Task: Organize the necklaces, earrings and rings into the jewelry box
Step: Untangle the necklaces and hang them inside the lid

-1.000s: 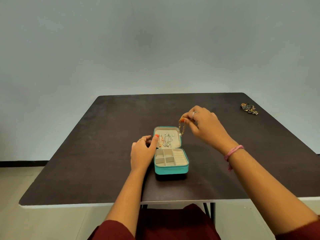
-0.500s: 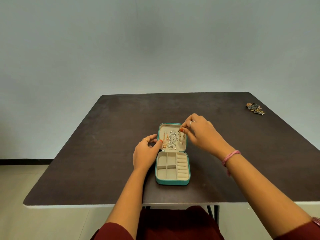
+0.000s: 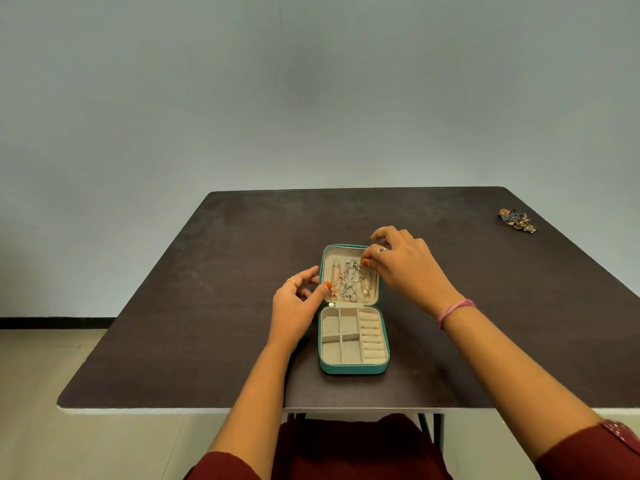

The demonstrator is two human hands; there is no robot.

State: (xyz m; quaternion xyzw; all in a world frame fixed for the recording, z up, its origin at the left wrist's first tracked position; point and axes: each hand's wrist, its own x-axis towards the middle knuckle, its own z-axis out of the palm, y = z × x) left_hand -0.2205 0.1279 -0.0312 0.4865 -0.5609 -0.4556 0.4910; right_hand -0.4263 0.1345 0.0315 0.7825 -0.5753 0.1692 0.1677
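Note:
A small teal jewelry box [image 3: 353, 368] lies open on the dark table, its lid [image 3: 341, 252] flat behind the tray. Three necklaces hang in the lid: a rose-gold one [image 3: 335, 280], a silver one [image 3: 350, 282] and a gold one [image 3: 366, 282] at the right. My right hand [image 3: 407, 263] pinches the top of the gold necklace at the lid's upper right corner. At the lid's left edge rests my left hand [image 3: 298, 306], its thumb touching the rim. The beige tray compartments and ring rolls [image 3: 372, 336] hold nothing.
A small pile of dark and gold jewelry [image 3: 516, 219] lies far off at the table's back right. The table's [image 3: 207, 323] front edge runs just below the box. A grey wall stands behind the table.
My right hand lowered the gold necklace from above the box into the lid's right side. The lid went from tilted up to lying flat. My left hand stayed at the lid's left edge.

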